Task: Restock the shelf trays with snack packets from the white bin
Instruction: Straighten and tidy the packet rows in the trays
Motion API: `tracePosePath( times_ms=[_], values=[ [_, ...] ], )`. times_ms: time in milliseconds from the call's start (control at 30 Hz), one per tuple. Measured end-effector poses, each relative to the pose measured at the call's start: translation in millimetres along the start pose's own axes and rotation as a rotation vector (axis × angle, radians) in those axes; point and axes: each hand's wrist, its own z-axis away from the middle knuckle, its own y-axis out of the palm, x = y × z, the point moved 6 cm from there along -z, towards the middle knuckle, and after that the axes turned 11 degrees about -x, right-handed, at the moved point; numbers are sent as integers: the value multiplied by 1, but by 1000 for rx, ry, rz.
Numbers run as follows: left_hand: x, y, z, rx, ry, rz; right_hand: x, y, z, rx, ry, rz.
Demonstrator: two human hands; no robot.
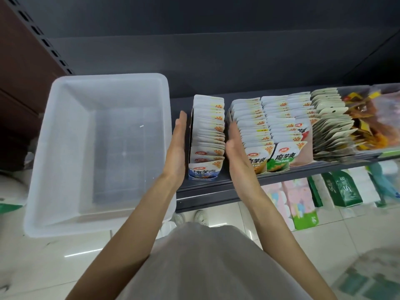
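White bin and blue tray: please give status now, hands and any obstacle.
Left hand and right hand open, flat beside blue packet tray. White bin looks empty. Nothing in the way.

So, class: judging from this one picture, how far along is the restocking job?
Nearly finished. Done: the translucent white plastic bin holds no packets, and the shelf's cardboard trays look packed. In hand: the left hand and right hand, fingers straight, flank the blue-fronted tray of white snack packets, seemingly squaring it. Left: little beyond that.
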Motion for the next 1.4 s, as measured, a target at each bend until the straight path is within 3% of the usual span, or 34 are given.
tracePosePath(
  times_ms=[100,367,700,800,933,1033,1200,1400],
  values=[
    [16,-10,9,-46,4,26,-19,0,23,77,-52,85],
    [37,-11,11,-13,104,-194,-35,8,2,-182,-199,195],
    [38,-3,-2,-307,239,-406,-37,5,2,-327,-251,271],
    [41,-9,-8,-293,173,-430,-37,6,2,-329,-262,254],
    [43,-8,-5,-158,91,-361,-45,9,0,-160,-179,251],
    [46,-3,-3,-76,81,-366,-46,8,-4,-265,-181,351],
    [46,-8,-7,-215,217,-505,-43,13,-8,-396,-175,409],
    [51,-7,-3,-175,163,-359,-42,12,-8,-256,-123,196]
  ],
)
